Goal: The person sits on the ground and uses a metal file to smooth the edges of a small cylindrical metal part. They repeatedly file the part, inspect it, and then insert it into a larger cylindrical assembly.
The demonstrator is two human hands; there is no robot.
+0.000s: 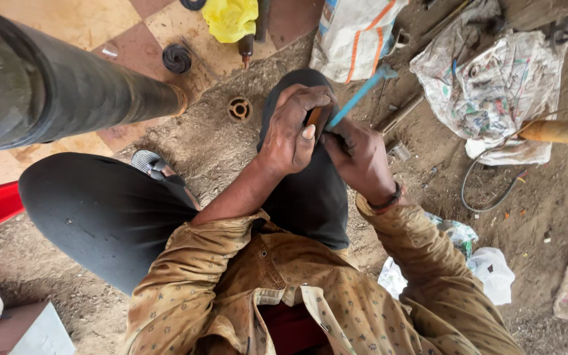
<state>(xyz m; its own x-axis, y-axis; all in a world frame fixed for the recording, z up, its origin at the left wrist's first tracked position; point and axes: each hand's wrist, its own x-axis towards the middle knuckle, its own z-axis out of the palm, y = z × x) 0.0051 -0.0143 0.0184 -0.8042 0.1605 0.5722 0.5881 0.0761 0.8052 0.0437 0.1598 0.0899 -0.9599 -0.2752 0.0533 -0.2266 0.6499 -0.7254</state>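
Observation:
I sit with my knees up, in black trousers and a tan patterned shirt. My left hand (292, 131) is closed around a small brown part (314, 117) held over my right knee; most of the part is hidden by the fingers. My right hand (357, 156) grips a thin tool with a blue handle (360, 96), whose tip meets the brown part. The tool's far end points up and to the right. Both hands touch each other at the part.
A thick black pipe (67, 85) crosses the upper left. On the dirt lie a round metal ring (239, 108), a black coil (177, 58), a yellow bag (231, 18), printed sacks (494, 85), a yellow rod (560, 131), a loose wire (488, 197) and white bags (488, 269).

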